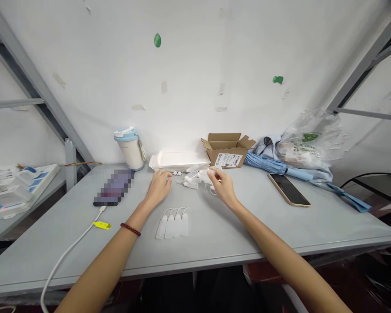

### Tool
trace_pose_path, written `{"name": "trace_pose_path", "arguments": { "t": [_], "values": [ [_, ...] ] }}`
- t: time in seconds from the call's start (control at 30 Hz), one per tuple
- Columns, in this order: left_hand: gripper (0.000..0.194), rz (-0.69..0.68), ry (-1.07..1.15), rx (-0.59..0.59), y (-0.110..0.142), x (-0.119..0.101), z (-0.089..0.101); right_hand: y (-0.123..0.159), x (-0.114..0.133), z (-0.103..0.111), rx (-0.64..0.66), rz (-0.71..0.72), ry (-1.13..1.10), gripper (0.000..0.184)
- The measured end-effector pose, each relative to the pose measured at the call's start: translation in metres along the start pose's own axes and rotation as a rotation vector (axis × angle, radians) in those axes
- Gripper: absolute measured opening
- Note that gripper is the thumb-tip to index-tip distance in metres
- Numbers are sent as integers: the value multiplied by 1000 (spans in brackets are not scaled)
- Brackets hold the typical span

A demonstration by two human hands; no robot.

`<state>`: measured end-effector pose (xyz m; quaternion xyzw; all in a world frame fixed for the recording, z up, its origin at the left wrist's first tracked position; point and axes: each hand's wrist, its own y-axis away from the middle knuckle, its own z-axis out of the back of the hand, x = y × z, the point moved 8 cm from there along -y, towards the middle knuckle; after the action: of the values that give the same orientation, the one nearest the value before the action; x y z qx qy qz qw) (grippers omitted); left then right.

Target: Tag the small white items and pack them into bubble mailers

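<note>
White tags [191,185] between the hands [224,188]

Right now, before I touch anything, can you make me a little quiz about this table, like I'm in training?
1. True or false: the left hand is nearer than the right hand to the cup with the blue lid.

2. How many white tags lie side by side in the row in front of the hands?
A. two
B. four
C. seven

3. Fill the gap: the bead bracelet is dark ____.

Key: 1. True. 2. B. 3. red.
</note>
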<state>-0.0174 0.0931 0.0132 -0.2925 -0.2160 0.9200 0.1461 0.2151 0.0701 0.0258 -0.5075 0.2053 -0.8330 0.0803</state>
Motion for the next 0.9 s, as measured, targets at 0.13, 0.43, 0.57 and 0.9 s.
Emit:
{"name": "trace_pose_path", "arguments": {
  "t": [0.13, 0.43, 0.57, 0.9],
  "values": [
    [26, -49, -60, -2, -3, 18, -8, -10, -9, 8, -59, 101, 177, 38],
    [32, 9, -85, 82, -3, 34, -20, -6, -15, -9, 77, 109, 416, 38],
    [31, 25, -129, 120, -1, 29, -21, 2, 1, -12, 82, 155, 320, 32],
    [27, 98, 14, 167, 4, 3, -22, 77, 26, -79, 1213, -23, -161, 26]
  ]
}}
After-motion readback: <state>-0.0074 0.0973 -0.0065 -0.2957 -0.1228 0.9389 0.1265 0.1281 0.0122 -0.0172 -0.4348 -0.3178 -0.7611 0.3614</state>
